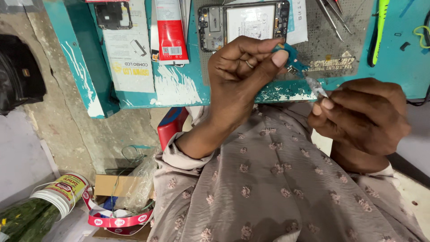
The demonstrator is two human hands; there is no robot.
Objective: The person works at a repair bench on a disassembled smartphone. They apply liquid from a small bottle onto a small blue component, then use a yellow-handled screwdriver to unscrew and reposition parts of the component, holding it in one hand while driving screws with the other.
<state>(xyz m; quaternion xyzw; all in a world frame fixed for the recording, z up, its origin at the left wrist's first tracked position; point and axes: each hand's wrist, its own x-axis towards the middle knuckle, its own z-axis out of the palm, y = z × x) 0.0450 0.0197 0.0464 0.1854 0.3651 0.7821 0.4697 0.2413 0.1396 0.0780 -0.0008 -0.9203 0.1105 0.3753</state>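
My left hand point(244, 74) pinches a small blue circuit part point(292, 57) between thumb and fingers, held just above the edge of the teal workbench point(179, 87). My right hand point(363, 114) grips metal tweezers point(316, 86) whose tip points up at the blue part. Behind the hands an opened phone point(244, 23) lies on the bench with its battery and board showing. A ring is on one finger of the left hand.
Flat boxes point(130, 49) and a red-and-white pack point(170, 31) lie on the bench at left, with another phone frame point(113, 15). More tweezers point(332, 17) and a yellow-green tool point(380, 27) lie at right. Below left are a white tub point(62, 190), a cardboard box point(117, 186) and a red stool point(172, 125).
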